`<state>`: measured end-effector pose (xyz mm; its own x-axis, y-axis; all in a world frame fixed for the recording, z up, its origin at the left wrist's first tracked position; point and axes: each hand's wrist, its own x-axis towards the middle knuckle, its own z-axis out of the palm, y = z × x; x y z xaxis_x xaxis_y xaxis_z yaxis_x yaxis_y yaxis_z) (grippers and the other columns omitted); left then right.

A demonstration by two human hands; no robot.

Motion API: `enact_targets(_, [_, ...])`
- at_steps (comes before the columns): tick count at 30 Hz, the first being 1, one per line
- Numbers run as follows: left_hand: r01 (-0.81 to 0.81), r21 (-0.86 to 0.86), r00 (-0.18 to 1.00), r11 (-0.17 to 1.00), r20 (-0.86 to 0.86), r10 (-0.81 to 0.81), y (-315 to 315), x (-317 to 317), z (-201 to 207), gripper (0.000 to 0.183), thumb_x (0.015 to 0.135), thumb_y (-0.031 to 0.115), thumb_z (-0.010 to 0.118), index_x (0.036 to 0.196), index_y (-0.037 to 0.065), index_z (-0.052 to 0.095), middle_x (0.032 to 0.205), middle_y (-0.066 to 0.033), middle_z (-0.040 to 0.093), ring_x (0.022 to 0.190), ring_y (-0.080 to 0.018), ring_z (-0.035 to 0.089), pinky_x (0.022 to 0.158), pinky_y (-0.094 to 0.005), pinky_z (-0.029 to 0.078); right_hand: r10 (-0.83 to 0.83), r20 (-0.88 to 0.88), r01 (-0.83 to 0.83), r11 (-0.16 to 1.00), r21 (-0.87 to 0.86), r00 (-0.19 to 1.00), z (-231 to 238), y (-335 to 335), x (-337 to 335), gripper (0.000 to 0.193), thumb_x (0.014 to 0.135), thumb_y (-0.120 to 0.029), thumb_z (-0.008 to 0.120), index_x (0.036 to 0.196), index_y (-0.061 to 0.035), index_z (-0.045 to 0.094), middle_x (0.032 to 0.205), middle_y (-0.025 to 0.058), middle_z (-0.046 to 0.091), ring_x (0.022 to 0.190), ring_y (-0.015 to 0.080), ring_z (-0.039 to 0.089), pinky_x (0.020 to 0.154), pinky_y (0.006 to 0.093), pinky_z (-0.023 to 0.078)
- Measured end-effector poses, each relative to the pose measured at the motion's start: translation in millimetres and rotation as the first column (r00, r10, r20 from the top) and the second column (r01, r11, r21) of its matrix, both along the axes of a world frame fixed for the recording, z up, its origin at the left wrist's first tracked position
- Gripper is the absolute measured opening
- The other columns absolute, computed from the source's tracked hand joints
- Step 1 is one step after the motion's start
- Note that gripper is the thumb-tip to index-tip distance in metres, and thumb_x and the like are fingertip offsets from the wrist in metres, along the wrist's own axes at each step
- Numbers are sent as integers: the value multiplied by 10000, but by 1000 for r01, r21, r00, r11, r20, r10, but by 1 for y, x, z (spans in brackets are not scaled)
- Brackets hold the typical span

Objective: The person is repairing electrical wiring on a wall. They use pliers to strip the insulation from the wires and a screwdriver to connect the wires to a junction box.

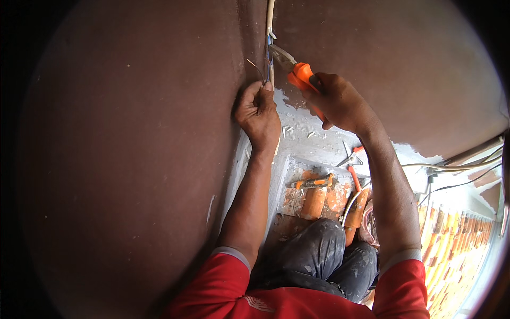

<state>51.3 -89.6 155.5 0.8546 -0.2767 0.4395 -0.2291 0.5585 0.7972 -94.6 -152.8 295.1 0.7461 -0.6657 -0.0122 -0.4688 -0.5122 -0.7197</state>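
My right hand (340,103) is closed around the orange handles of a pair of pliers (303,74). The jaws point up and left, reaching the stripped stretch of a pale electrical cable (270,18) that runs down the wall corner. Blue inner wires (269,47) show there; whether the jaws bite one I cannot tell. Just below, my left hand (259,117) pinches the lower piece of cable between thumb and fingers. A thin dark wire (256,66) with a bare copper tip sticks out up and left from that pinch.
On the grey ledge below lie white scraps (288,131) and a red-handled hand tool (351,157). An orange-and-black tool (314,183) rests over clay roof tiles (314,203). Loose cables (462,167) stretch off to the right, and brown walls (133,133) rise on both sides.
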Motion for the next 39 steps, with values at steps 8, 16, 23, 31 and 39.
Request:
enact_targets(8, [-24,-21,999,999,38,25,-5,-2,-2,131,1050,70,731,1105,-48,749,814,19,658,694,-52,544,616,-237,433,-26,23,22,989,149,999,4,7,5,356,1065,-231,664,1234,83,656,876,160,750,680,228,769,573,356,626])
enact_targets(16, [-14,-70,1000,997,22,16,-11,-9,2,116,1049,58,725,1105,-41,748,817,22,651,695,-49,540,619,-236,431,-142,6,136,934,-330,990,-22,6,17,354,1052,-244,680,1153,95,661,835,147,746,678,211,769,549,346,607])
enact_targets(23, [-25,-44,999,999,40,27,-15,-9,0,95,1044,26,730,1106,-44,741,864,22,662,763,-45,551,669,-234,451,-129,81,116,982,146,988,-17,16,15,267,1031,-188,652,1130,60,668,949,275,774,918,455,779,806,533,615])
enact_targets(31, [62,-149,997,987,-37,-68,-17,-16,2,68,1036,16,737,1092,-12,763,838,39,654,745,-39,542,662,-234,437,-267,-15,253,928,-275,963,-17,32,27,250,998,-122,620,1116,96,659,998,320,759,1001,467,767,896,531,616])
enact_targets(39, [120,-289,963,950,-200,-182,-30,-11,-6,91,1005,19,769,1092,-5,782,847,29,680,763,-59,572,713,-245,450,-249,-85,193,889,-416,965,3,48,29,275,953,-86,638,1135,114,689,1089,302,747,1064,430,768,926,506,627])
